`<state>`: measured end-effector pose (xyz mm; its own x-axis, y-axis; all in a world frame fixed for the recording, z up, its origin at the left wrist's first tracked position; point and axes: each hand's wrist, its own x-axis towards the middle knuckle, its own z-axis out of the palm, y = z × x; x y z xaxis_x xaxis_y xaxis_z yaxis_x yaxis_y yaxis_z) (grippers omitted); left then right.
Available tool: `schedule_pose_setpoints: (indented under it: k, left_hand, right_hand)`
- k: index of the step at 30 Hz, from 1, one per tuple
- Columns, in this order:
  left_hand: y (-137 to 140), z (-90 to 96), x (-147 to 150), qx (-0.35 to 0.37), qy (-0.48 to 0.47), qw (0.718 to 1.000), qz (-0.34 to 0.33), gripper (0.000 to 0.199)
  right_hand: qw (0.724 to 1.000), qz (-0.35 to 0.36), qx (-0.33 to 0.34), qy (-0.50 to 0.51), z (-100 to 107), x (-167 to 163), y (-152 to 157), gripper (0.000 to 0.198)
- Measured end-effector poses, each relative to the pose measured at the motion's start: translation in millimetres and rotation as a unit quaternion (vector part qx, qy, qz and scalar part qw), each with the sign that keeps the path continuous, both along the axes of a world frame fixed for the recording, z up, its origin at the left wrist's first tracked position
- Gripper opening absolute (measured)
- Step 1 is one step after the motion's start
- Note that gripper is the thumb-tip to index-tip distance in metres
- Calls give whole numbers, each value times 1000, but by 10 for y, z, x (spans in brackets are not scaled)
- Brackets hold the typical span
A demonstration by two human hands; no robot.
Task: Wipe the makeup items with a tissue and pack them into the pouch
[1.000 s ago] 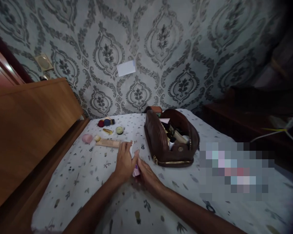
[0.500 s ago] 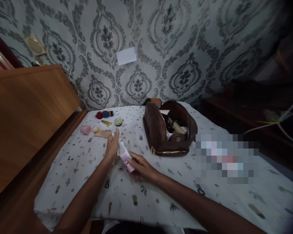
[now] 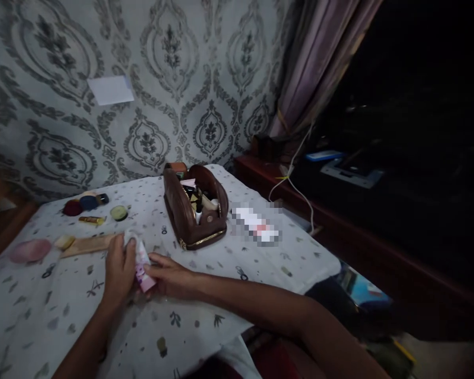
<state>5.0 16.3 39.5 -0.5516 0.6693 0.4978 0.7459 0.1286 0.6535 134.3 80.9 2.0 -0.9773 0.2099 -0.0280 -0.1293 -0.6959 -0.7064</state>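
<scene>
My right hand (image 3: 168,275) grips a pink and white cosmetic tube (image 3: 145,276) with a cartoon print, fingers closed around its lower end. Against the tube's upper left side, my left hand (image 3: 119,263) is closed on a soft white piece (image 3: 131,236) that looks like a cloth or tissue; its exact kind is unclear. Just beyond the left hand lies a flat beige tube (image 3: 89,245) with a pale yellow end. To the right of both hands stands a brown cosmetic bag (image 3: 193,231), unzipped, with bottles and tubes inside.
On the patterned white sheet (image 3: 205,305) at left are a pink oval item (image 3: 30,251), a small gold tube (image 3: 92,220), a round pale green jar (image 3: 119,212), and dark red and blue items (image 3: 88,202). A pixelated object lies right of the bag. White cables (image 3: 290,178) hang beyond.
The view has swung to the right, so the bag and items appear further left. Both hands stay together at the tube, the right one still gripping it.
</scene>
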Motion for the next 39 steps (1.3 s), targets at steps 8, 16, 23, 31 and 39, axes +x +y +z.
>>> schedule_pose_setpoints:
  k: [8,16,23,31,39]
  left_hand:
    - [-76,75,-59,54,-53,994,77,25]
    - [-107,95,145,60,69,990,-107,23]
    - [-117,-19,225,23,197,967,-161,19]
    - [-110,13,53,2,176,984,-39,18]
    - [-165,-122,-251,-91,105,990,-7,17]
  right_hand:
    - [998,-46,-39,7,31,1,18,62]
    - [983,-152,-81,-57,107,-10,152,36]
    - [980,-167,-93,-51,49,-77,140,18]
    - [988,-108,94,-62,87,-6,53,45]
    - [834,-140,525,-99,91,93,108,59]
